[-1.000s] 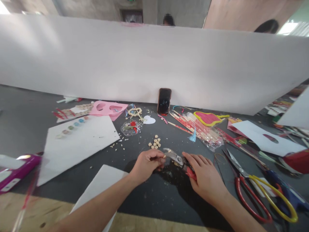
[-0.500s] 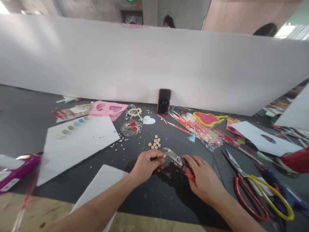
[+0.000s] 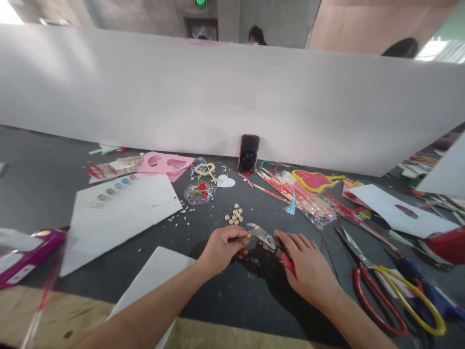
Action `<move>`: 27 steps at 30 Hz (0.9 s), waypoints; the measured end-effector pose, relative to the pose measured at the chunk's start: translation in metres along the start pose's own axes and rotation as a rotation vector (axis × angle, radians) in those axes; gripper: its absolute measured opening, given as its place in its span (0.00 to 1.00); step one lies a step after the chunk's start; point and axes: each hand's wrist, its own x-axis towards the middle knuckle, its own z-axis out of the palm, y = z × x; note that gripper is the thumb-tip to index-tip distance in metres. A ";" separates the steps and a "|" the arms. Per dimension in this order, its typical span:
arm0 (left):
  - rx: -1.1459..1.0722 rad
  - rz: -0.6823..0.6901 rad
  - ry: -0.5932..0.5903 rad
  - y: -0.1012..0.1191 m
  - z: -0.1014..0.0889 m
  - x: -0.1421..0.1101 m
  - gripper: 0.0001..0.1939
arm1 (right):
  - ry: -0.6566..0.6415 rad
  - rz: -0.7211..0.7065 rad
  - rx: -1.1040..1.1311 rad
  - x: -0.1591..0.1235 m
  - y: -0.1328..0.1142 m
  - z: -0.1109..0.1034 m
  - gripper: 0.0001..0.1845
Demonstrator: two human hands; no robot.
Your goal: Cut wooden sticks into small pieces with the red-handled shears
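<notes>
Between the thumb and fingers of my left hand (image 3: 222, 249) is a small pale piece (image 3: 249, 235), only its tip showing. My right hand (image 3: 308, 266) is closed around the red handles of a pair of pruning shears (image 3: 268, 239). The shears' curved jaws point left and sit close to the pale piece, with their blades apart; whether they touch it I cannot tell. Just beyond my left hand lies a small pile of beige flower-shaped pieces (image 3: 234, 215). A few more beige bits (image 3: 265, 246) lie under the shears, partly hidden.
A phone (image 3: 249, 152) leans on the white partition (image 3: 218, 97). To the right lie red-patterned sticks (image 3: 294, 194), large scissors (image 3: 366, 276) and a blue glue gun (image 3: 430, 291). White boards (image 3: 119, 213) and a purple tool (image 3: 32, 254) are on the left. A person (image 3: 257, 36) is beyond the partition.
The view has shifted slightly, so everything sits a little further right. My hands, the pale piece and the shears hold nearly the same positions.
</notes>
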 end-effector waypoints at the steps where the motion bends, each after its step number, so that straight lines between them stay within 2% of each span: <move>1: 0.007 0.000 -0.002 0.000 0.000 0.000 0.09 | -0.003 -0.003 0.003 0.000 0.000 0.000 0.28; 18: 0.013 -0.044 0.005 0.003 0.003 -0.003 0.10 | -0.056 0.048 0.024 -0.002 -0.003 -0.001 0.27; 27: -0.094 -0.082 0.056 0.000 0.005 -0.002 0.09 | 0.004 0.041 0.015 0.000 -0.004 -0.001 0.27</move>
